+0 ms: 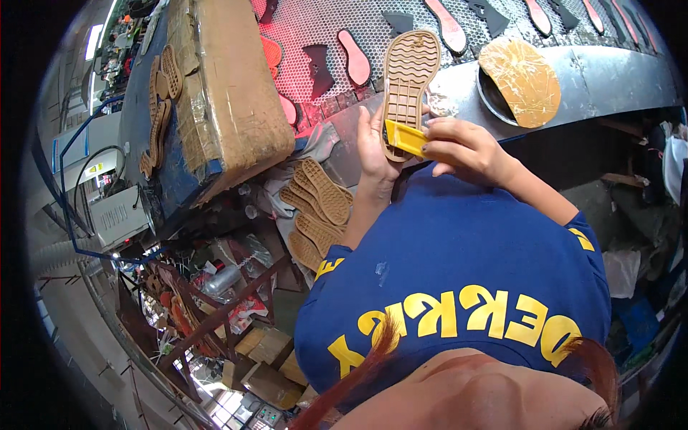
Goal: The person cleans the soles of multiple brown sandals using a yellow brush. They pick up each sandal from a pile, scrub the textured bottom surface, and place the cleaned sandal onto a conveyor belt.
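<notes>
In front of my chest, a tan shoe sole (411, 75) is held upright with its wavy and blocky tread facing me. My left hand (377, 147) grips it near its lower end, the thumb along one edge and fingertips showing at the other. Fingers closed, my right hand (469, 150) pinches a flat yellow tool (406, 138). This tool lies across the lower part of the sole; its working edge is too small to make out. Beside my left forearm sits a pile of similar tan soles (320, 192).
Beyond the metal ledge (609, 75), a mesh conveyor (304, 29) carries pink-and-black sole pieces (354, 57) and black cut pieces (317, 70). A round pan (494, 97) with a tan piece on it rests on the ledge. At left stand a cardboard box (240, 86) and more soles (159, 118).
</notes>
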`<move>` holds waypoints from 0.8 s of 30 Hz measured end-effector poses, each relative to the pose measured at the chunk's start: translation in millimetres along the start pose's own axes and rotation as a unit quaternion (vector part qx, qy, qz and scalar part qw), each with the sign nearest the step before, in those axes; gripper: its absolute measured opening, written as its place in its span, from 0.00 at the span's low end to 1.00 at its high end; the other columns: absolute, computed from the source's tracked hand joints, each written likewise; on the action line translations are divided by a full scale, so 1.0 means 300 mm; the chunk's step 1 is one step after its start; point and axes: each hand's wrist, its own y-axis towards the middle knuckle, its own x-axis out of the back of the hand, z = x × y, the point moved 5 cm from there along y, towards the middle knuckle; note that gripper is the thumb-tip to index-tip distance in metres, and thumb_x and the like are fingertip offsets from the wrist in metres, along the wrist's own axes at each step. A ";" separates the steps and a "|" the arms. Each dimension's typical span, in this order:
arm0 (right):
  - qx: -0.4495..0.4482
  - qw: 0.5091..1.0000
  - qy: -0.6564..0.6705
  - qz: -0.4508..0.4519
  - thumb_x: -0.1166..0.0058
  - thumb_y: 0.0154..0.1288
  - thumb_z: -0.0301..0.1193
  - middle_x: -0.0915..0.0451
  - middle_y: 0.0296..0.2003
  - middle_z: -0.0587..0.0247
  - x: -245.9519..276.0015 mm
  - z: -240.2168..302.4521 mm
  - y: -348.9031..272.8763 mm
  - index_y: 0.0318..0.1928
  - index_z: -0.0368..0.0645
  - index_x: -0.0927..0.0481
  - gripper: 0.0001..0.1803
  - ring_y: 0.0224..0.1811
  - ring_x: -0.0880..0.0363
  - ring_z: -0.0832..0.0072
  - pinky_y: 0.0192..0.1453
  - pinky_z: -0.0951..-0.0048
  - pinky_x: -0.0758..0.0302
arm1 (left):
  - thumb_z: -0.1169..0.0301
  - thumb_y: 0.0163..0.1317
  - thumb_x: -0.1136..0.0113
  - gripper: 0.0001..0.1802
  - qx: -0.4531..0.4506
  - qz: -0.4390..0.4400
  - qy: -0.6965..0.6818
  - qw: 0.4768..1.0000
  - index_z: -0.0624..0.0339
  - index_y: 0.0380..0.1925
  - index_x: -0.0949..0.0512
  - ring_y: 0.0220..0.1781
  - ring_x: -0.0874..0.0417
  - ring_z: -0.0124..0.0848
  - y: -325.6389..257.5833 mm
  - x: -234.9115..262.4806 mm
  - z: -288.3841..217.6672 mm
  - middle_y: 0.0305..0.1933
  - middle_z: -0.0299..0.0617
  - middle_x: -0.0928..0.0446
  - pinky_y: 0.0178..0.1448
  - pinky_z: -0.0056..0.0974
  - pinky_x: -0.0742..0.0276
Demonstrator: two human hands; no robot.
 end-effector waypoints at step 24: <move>-0.062 0.956 0.250 0.144 0.41 0.63 0.40 0.26 0.52 0.47 0.066 -0.036 -0.001 0.39 0.40 0.33 0.18 0.46 0.21 0.55 0.47 0.64 0.22 | 0.32 0.66 0.80 0.49 0.182 0.081 -0.063 0.978 0.66 0.67 0.44 0.46 0.18 0.44 -0.055 -0.070 -0.021 0.56 0.57 0.26 0.32 0.42 0.18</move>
